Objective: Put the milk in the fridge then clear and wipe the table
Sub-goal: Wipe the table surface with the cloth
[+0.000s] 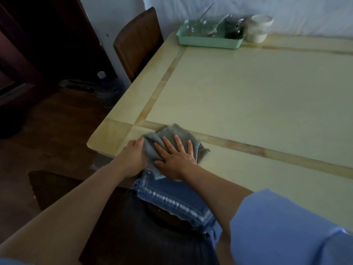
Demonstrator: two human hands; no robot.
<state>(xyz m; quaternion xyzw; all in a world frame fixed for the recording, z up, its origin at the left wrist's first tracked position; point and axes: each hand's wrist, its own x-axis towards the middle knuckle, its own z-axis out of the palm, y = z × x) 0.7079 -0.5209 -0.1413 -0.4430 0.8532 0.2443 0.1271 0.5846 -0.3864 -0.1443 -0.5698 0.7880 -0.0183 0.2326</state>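
Crumpled grey cloth (175, 142): right hand (174, 157) fingers flat, left hand (133, 153) gripping

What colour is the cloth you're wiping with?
The crumpled fabric cloth under both hands is grey-blue, seen in the head view.

Grey cloth (172, 144) on a pale yellow table (248, 96) with tan stripes. Mint-green tray (206, 42); blue cushion (172, 199) with white stripes

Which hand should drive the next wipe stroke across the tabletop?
Right, probably. The right hand lies flat on the crumpled grey cloth, fingers spread toward the bare pale wooden table. The left hand only grips the cloth's edge at the near corner.
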